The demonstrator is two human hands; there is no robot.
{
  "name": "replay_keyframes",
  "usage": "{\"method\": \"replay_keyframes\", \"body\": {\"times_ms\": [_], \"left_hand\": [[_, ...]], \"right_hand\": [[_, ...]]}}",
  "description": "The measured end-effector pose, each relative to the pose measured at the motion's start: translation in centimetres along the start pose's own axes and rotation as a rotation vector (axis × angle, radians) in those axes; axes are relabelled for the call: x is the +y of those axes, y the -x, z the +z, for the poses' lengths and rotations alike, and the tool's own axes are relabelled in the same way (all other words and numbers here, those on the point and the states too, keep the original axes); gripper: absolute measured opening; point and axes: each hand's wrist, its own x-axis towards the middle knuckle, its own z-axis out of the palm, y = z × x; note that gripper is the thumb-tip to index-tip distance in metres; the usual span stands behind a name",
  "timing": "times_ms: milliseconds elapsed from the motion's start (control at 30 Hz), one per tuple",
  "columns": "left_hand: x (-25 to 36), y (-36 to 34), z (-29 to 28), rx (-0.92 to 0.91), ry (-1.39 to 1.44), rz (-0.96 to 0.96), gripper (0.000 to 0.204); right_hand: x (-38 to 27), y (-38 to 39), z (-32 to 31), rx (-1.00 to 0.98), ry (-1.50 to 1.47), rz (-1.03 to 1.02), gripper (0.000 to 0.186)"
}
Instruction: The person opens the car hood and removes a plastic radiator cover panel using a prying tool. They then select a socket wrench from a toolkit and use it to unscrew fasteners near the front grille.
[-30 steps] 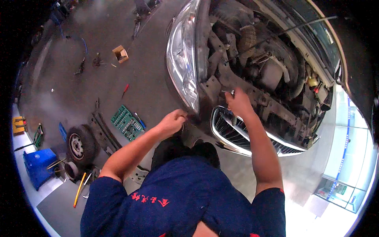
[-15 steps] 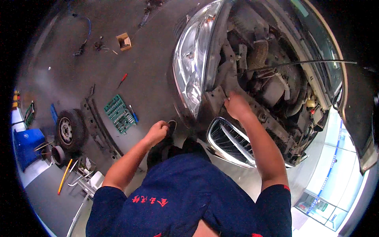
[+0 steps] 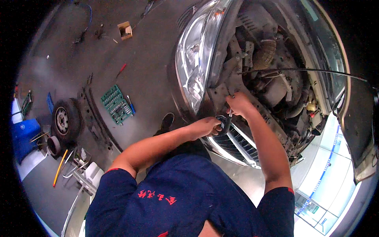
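Both hands meet at the car's front just above the grille, the right hand gripping a dark tool while the left hand curls around its lower end, steadying it.

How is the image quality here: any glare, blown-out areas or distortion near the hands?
Head view: strong fisheye bend, black corners; windows at lower right blown out white; glare streaks on the headlight; left hand and right hand at the grille evenly lit, reasonably sharp.

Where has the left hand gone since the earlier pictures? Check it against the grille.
Yes. The left hand has moved right, from the bumper edge to the grille top, meeting the right hand.
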Motion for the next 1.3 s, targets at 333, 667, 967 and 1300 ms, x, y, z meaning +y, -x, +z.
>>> {"method": "replay_keyframes", "body": {"times_ms": [333,667,967,1300], "left_hand": [[17.5,0.4,-5.7,0.161,-1.151,0.166,0.038],[2.4,-3.5,2.3,0.332,-0.544,0.526,0.046],[10.5,-5.8,2.5,0.411,-1.431,0.331,0.048],[13.1,-8.7,3.2,0.02,-2.565,0.384,0.039]], "right_hand": [[-1.3,1.1,-0.1,-0.308,-0.838,0.252,0.044],[-0.6,-1.1,1.3,0.028,0.362,-0.204,0.066],[0.5,1.2,-1.7,-0.12,-0.114,-0.159,0.094],[23.4,17.3,0.2,0.041,-1.009,-0.169,0.058]]}}
